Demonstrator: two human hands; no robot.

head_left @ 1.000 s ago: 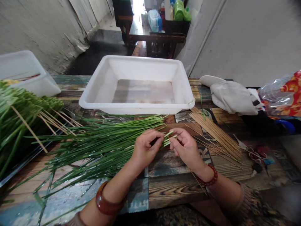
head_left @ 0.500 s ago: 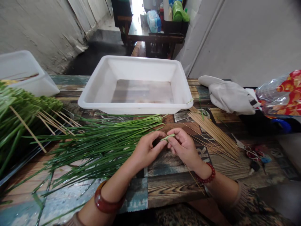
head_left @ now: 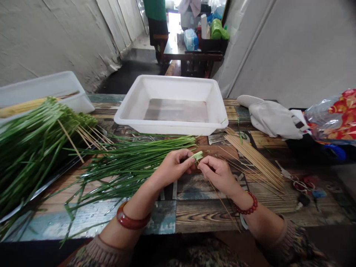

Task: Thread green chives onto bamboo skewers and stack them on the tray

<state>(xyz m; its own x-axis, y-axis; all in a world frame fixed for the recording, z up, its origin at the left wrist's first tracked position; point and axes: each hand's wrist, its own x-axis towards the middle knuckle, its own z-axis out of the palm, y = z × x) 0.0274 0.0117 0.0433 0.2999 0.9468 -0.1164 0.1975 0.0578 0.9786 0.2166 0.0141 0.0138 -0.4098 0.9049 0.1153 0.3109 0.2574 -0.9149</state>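
My left hand [head_left: 178, 167] is closed around a small bunch of garlic chives [head_left: 197, 155], whose pale cut ends stick out past my fingertips. Close beside it, my right hand [head_left: 218, 172] pinches a thin bamboo skewer [head_left: 222, 202] near its tip, at the chives. The skewer's long end slants down below my right wrist. Whether the tip has pierced the stems I cannot tell. Loose garlic chives [head_left: 125, 159] lie spread across the table to the left of my hands. On the right, many bare bamboo skewers [head_left: 254, 159] rest in a fanned pile.
A white plastic tub [head_left: 169, 128] stands behind my hands. At the left, skewered chives [head_left: 41, 137] are heaped on a tray, beside another white tub [head_left: 80, 102]. Scissors [head_left: 289, 174], keys [head_left: 303, 200] and a pale cap [head_left: 274, 116] lie to the right.
The view has shifted a little. The chives now stand more upright in my left hand, cut ends showing. My right hand has moved from the stems to the skewer near its tip.
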